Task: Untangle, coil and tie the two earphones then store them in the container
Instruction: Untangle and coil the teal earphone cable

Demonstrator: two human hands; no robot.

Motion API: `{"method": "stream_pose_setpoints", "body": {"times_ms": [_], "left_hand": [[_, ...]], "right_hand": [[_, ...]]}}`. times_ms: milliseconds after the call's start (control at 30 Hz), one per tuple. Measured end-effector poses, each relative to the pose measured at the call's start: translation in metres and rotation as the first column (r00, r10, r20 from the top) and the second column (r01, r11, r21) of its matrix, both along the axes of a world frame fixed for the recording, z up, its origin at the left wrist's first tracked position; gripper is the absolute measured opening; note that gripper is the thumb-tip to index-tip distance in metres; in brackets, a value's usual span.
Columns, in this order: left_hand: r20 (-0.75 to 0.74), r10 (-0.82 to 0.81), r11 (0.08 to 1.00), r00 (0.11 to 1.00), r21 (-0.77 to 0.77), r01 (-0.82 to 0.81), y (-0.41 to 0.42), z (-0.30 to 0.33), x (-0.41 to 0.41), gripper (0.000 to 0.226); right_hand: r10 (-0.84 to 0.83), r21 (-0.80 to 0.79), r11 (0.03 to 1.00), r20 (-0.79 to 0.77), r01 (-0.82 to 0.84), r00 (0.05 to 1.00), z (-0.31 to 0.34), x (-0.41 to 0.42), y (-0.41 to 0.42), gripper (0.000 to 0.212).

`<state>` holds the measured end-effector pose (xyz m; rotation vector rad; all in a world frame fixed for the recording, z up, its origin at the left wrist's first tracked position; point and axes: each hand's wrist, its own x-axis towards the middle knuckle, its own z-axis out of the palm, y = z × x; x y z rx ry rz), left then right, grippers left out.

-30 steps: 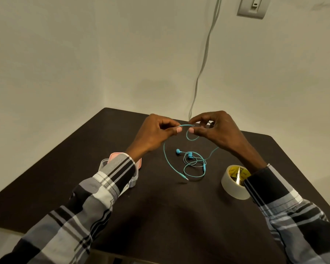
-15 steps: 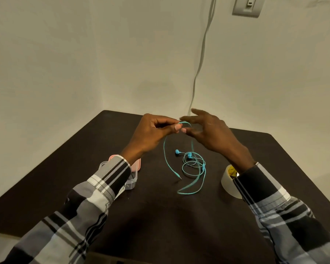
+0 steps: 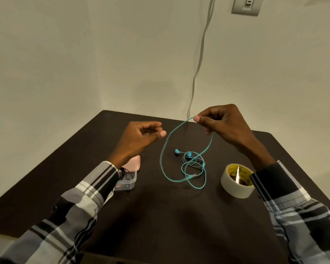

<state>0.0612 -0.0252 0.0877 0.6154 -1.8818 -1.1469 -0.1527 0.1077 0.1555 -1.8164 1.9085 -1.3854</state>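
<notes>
Above the dark tabletop, the right hand is raised with its fingers curled, thumb and forefinger pinching the turquoise earphone cable at the top of a loop. From that pinch one strand curves left and down to the tabletop, and another drops from under the hand to the tangle of thinner cable and the two earbuds lying near the middle of the tabletop. The left hand hovers just left of the loop, its fingers loosely bent with thumb and forefinger apart, holding nothing and not touching the cable. Under the left wrist stands a small clear container, open, with dark cable inside it, partly hidden by the plaid sleeve. Its pink lid lies just behind it. A roll of tape sits on the tabletop to the right of the tangle, beside the right sleeve. A pale cord runs down the wall behind, left of a wall switch.
</notes>
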Motion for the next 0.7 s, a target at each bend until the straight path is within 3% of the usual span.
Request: {"method": "stream_pose_setpoints", "body": {"times_ms": [167,267,467,567,700], "left_hand": [[-0.007,-0.104,0.978,0.995,-0.183,0.101,0.024,0.022,-0.024,0.029],[-0.043,-0.057,0.964,0.997,-0.263,0.044,0.024,0.027,-0.03,0.014],[-0.106,0.114,0.98,0.988,-0.148,-0.129,0.006,0.021,-0.014,0.012],[-0.062,0.199,0.972,0.978,-0.116,-0.205,-0.004,0.012,-0.004,0.011],[0.075,0.075,0.997,0.994,-0.033,-0.073,0.002,0.009,-0.003,0.032]], "right_hand": [[0.088,0.041,0.995,0.004,-0.088,0.996,0.001,0.02,-0.004,0.018],[0.099,0.031,0.994,0.05,-0.101,0.994,0.0,0.022,-0.004,0.02],[-0.003,-0.007,1.0,0.215,0.004,0.977,-0.001,0.001,0.01,0.017],[-0.06,-0.03,0.997,0.261,0.07,0.964,0.0,-0.011,0.019,0.014],[-0.072,-0.046,0.995,0.217,0.084,0.973,0.001,-0.011,0.019,0.015]]}}
